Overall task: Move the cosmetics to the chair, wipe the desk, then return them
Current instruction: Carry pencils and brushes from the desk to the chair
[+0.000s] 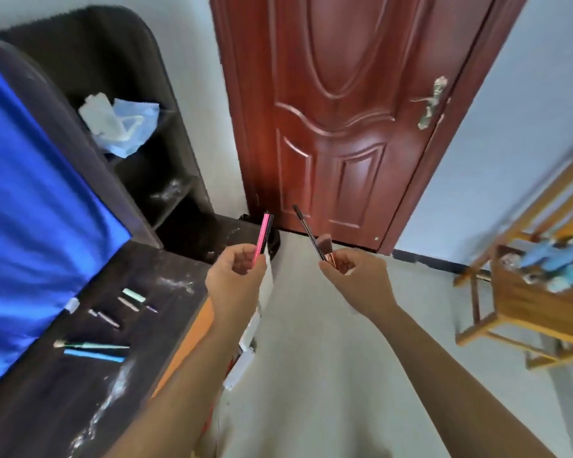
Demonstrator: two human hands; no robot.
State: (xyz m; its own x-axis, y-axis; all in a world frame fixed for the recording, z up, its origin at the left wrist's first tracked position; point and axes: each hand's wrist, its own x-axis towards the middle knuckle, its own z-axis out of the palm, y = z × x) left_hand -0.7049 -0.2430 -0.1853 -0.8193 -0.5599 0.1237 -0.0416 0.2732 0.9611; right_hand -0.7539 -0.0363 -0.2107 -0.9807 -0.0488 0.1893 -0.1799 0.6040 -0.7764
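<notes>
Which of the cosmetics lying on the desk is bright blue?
The blue stick nearest the camera, beside the thin green brush; the rest are paler and smaller.

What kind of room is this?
Probably a bedroom or study at home: a panelled wooden door, a dark desk with shelves and makeup pens on it, a wooden chair. The left hand holds a pink stick, the right hand a makeup brush.

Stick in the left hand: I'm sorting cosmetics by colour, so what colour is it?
The stick is pink with a black edge; the head view shows it.
</notes>
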